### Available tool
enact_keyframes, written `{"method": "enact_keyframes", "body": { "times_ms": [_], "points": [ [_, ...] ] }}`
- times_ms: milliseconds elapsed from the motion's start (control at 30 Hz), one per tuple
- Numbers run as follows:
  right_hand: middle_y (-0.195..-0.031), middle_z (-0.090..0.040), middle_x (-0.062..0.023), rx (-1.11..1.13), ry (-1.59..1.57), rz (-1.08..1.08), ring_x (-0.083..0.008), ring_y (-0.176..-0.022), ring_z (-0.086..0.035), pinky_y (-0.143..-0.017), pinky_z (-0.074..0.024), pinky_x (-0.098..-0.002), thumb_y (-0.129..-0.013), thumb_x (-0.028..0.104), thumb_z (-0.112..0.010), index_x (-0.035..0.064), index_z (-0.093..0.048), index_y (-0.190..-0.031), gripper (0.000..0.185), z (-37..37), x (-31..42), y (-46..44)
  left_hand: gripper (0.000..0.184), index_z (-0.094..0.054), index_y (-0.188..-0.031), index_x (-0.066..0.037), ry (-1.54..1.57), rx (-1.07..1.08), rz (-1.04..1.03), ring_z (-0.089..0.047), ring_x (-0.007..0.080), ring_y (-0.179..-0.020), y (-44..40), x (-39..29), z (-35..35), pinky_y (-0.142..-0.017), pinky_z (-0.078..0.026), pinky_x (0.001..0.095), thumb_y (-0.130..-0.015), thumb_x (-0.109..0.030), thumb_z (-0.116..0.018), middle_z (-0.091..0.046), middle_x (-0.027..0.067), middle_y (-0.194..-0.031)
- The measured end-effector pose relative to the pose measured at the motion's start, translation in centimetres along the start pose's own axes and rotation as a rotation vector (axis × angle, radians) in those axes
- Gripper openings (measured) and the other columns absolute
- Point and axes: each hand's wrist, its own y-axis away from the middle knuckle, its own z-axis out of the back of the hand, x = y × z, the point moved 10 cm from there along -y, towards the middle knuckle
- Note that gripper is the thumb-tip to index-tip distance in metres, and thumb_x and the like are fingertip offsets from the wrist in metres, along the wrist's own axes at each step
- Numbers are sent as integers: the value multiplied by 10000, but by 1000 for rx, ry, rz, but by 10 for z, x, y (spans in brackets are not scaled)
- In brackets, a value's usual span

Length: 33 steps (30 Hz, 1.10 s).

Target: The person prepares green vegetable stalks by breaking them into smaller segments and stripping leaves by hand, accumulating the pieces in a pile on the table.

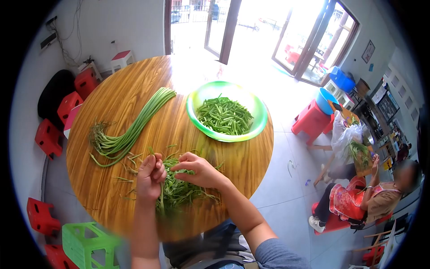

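My left hand (151, 177) is closed around a thin green stalk that looks like a garlic scape; its tip pokes out above the fingers and a length hangs below. Just to its right, my right hand (197, 170) hovers with curved fingers apart, and nothing shows between them. Under both hands lies a loose heap of thin green trimmings (179, 188), partly hidden by them. A bundle of long garlic scapes (134, 130) lies curved on the table's left side. Farther back, a green-and-white basin (259, 117) holds short cut green pieces (224, 115).
The round wooden table (107, 188) has scraps scattered near the heap. Red stools (49, 136) line the left wall, and a green stool (89, 242) stands at lower left. On the right, a seated person (363, 197) handles greens beside a plastic bag (347, 139).
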Motion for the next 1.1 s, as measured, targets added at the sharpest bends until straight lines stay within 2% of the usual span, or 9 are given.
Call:
{"method": "enact_keyframes", "body": {
  "times_ms": [133,233,333,367,533,633,667,900,1100],
  "points": [
    [-784,-585,-64,50,-131,-252,-168,-739,-575,-643,-459,-294,-771,82,-680,56,-657,-963,196,-10,-22,9,193,-574,-1004,-39,-61,-37,8,-371,52,-494,-1,1,4,-435,-296,186,-910,-201,-529,-526,1,-711],
    [-788,-601,-88,-224,128,10,-176,-726,-590,-658,-470,-262,-761,21,-658,40,-657,-952,192,17,1,2,184,-574,-1016,-53,-109,-82,64,-375,40,-486,6,6,-7,-434,-309,180,-906,-195,-535,-541,0,-704],
    [-708,-554,10,-369,-217,-314,-38,-673,-484,-566,-380,-183,-887,84,-544,-2,-640,-982,160,26,-32,15,194,-581,-1001,-35,-217,-24,80,-360,30,-470,8,13,-12,-424,-297,167,-911,-199,-530,-544,-2,-699],
    [-786,-606,-20,-439,-311,-415,-67,-722,-551,-626,-437,-195,-871,73,-580,-25,-628,-985,158,29,-39,20,203,-586,-991,-27,-203,-36,132,-355,27,-466,9,18,-15,-421,-291,164,-913,-206,-530,-543,-2,-695],
    [-809,-570,9,-290,-392,-379,-49,-685,-515,-605,-414,-175,-870,80,-593,-18,-628,-990,159,9,-42,11,221,-618,-964,-14,-296,69,288,-367,31,-478,12,46,-25,-432,-276,166,-920,-208,-521,-544,3,-698],
    [-774,-564,17,-346,-469,-515,-40,-657,-489,-569,-386,-168,-857,79,-611,-17,-632,-966,147,11,-50,18,218,-620,-977,-14,-357,62,260,-402,37,-504,12,50,-27,-448,-301,175,-924,-194,-510,-565,12,-728],
    [-734,-565,24,-392,-467,-611,-38,-635,-482,-550,-371,-162,-846,73,-623,-17,-634,-936,127,17,-55,24,270,-584,-1055,10,-450,125,250,-460,67,-609,12,49,-29,-540,-376,206,-931,-212,-491,-585,20,-802],
    [-717,-566,26,-446,-480,-526,-20,-603,-461,-524,-349,-163,-845,90,-626,-2,-620,-936,129,22,-53,21,204,-616,-1002,9,-742,86,136,-486,49,-604,12,41,-31,-541,-400,194,-897,-147,-536,-598,3,-766],
    [-715,-578,14,-403,-715,-679,-42,-588,-491,-534,-393,-180,-857,104,-607,1,-614,-902,112,11,-66,26,169,-626,-939,44,-845,73,-103,-524,78,-598,18,22,-42,-543,-430,221,-849,-87,-567,-607,45,-748]
  ]
}}
